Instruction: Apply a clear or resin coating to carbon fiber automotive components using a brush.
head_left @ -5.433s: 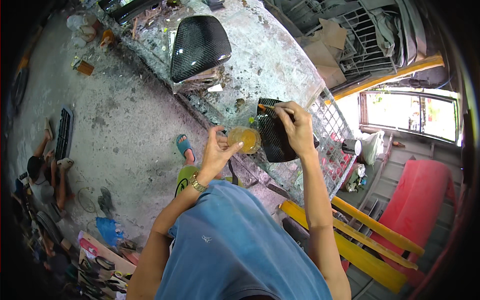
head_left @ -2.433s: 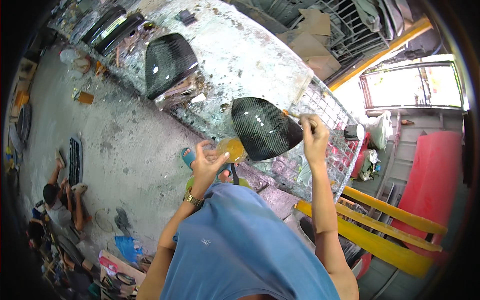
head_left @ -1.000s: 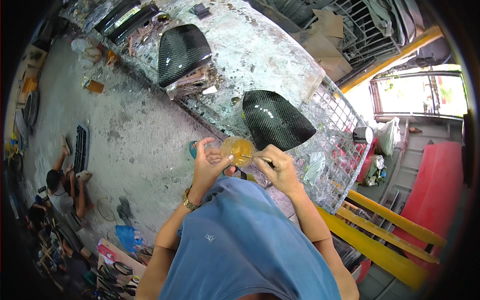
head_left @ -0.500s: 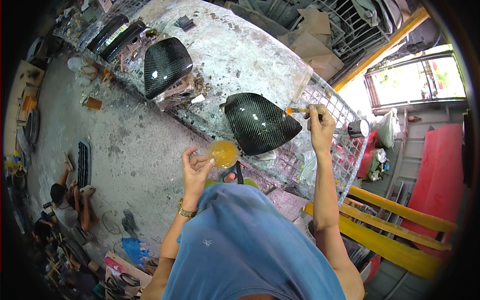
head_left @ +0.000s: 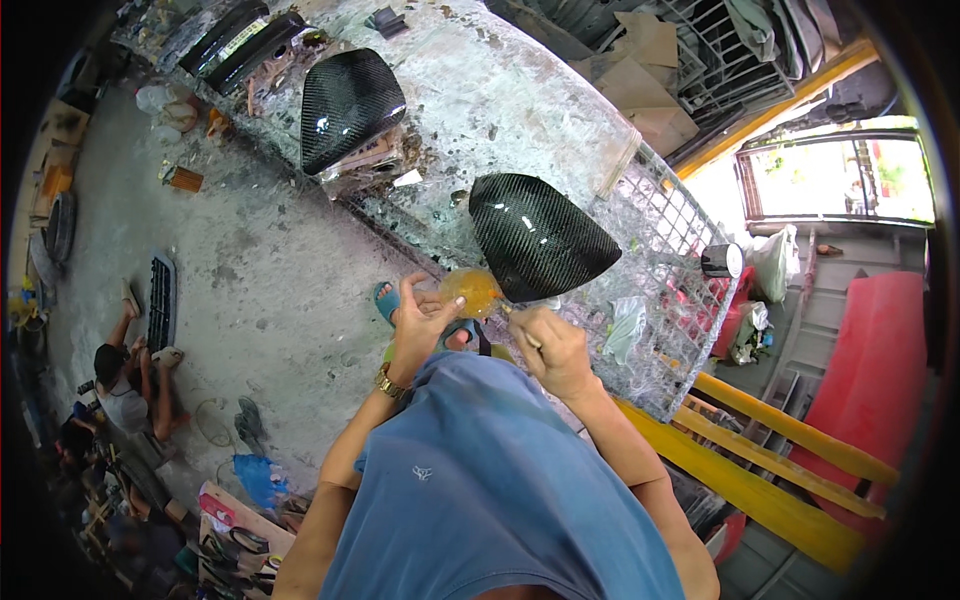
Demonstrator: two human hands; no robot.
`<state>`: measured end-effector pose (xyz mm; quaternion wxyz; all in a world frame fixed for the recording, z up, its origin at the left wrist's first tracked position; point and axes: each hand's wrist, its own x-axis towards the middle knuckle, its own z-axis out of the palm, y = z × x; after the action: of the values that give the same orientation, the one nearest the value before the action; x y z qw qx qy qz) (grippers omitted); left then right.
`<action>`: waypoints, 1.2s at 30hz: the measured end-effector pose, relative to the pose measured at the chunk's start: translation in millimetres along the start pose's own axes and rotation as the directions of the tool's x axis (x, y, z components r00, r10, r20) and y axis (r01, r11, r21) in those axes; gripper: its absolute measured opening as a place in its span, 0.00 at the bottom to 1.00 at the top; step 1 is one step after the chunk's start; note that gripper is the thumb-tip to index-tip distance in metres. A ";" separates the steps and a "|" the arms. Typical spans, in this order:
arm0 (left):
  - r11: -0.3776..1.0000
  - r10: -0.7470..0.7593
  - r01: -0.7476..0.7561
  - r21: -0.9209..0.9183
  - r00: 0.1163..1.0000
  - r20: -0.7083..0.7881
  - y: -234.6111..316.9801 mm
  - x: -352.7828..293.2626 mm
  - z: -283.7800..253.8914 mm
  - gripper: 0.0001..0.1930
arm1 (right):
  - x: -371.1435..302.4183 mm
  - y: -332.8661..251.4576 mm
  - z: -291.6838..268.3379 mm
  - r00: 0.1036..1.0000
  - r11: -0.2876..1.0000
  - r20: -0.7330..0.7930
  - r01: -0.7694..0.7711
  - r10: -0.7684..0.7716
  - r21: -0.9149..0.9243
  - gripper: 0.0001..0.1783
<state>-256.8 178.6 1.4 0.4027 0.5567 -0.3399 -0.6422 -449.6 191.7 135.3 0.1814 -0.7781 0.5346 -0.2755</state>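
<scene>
My left hand (head_left: 424, 312) is closed on the rim of a small round cup (head_left: 470, 293) with amber liquid in it. Close beside it, my right hand (head_left: 553, 345) grips a small paintbrush (head_left: 507, 309), its bristle end at the cup's right edge. Whether the bristles touch the liquid is hard to make out. Just beyond both hands, a glossy black carbon-fibre shell (head_left: 540, 238) lies on the stained worktable (head_left: 480, 100). A second woven carbon-fibre shell (head_left: 350, 105) rests farther left along the table edge.
A wire grid (head_left: 680, 240) forms the table's right end, with a white-and-black can (head_left: 722, 260) and a crumpled plastic sheet (head_left: 625, 328) on it. Yellow bars (head_left: 745, 480) stand at right. On the floor at left, a person (head_left: 128, 400) works beside a black grille (head_left: 162, 300).
My right hand has brought the brush from the shell's right tip down and left to the cup. My left hand and the cup have shifted slightly right and up.
</scene>
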 end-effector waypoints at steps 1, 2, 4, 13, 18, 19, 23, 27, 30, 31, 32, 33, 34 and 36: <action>0.999 0.040 -0.040 -0.032 0.999 0.002 -3.8 1.7 2.1 0.34 | 3.0 -0.4 -2.1 0.997 0.994 -0.028 -0.068 0.071 0.079 0.03; 0.998 0.041 -0.041 -0.037 0.999 0.007 -6.8 2.2 2.9 0.34 | 7.4 6.0 -3.6 0.997 0.995 -0.029 -0.069 0.071 0.073 0.03; 0.993 0.042 -0.041 -0.107 0.999 0.002 0.7 0.7 7.9 0.33 | 20.3 32.2 -14.2 0.918 0.889 -0.129 -0.317 0.375 0.330 0.05; 0.999 0.053 -0.053 -0.015 0.998 0.029 1.8 -2.3 -1.0 0.35 | 43.2 105.7 -68.3 0.824 0.904 -0.371 -0.399 0.428 0.156 0.08; 0.998 0.032 -0.031 -0.060 0.999 0.015 13.2 -5.7 2.9 0.34 | 15.2 39.1 -25.2 0.984 0.970 -0.177 -0.060 0.017 -0.237 0.06; 0.993 0.016 -0.012 -0.119 0.999 0.032 18.0 -7.1 4.2 0.34 | 8.8 26.2 -16.5 0.992 0.975 -0.124 -0.037 0.010 -0.218 0.06; 0.985 0.002 0.006 -0.173 0.999 0.046 15.8 -7.4 3.5 0.34 | -9.3 1.3 10.2 0.998 0.995 -0.052 0.025 -0.031 -0.097 0.07; 0.996 0.068 -0.068 -0.064 0.998 0.006 16.9 -16.1 -0.8 0.35 | -0.6 -3.2 25.0 1.000 1.000 0.005 0.009 -0.009 -0.002 0.07; 0.992 0.085 -0.085 -0.089 0.996 -0.011 21.1 -21.2 -2.6 0.35 | 0.1 3.3 32.6 0.991 0.986 0.059 -0.126 0.120 0.114 0.05; 0.992 0.093 -0.094 -0.086 0.996 -0.018 21.0 -21.3 -3.1 0.35 | -0.2 4.9 33.2 0.969 0.937 0.093 -0.246 0.230 0.250 0.04; 0.991 0.102 -0.103 -0.083 0.995 -0.025 20.9 -21.3 -3.5 0.35 | 0.5 5.8 30.4 0.969 0.937 0.091 -0.246 0.230 0.247 0.04; 0.991 0.104 -0.106 -0.087 0.994 -0.026 20.1 -21.2 -3.4 0.35 | 2.0 8.8 24.7 0.935 0.856 0.071 -0.348 0.349 0.382 0.04; 0.990 0.111 -0.114 -0.082 0.993 -0.035 18.4 -21.4 -3.6 0.34 | 3.4 13.2 18.4 0.884 0.745 0.067 -0.430 0.463 0.510 0.04; 0.989 0.120 -0.123 -0.081 0.992 -0.038 16.3 -19.0 -3.3 0.34 | 10.7 23.3 -2.2 0.790 0.583 0.045 -0.488 0.611 0.649 0.07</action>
<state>-250.1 188.4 23.8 0.4694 0.5282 -0.3396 -0.6208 -465.1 173.2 126.1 0.4574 -0.4365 0.6392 -0.4378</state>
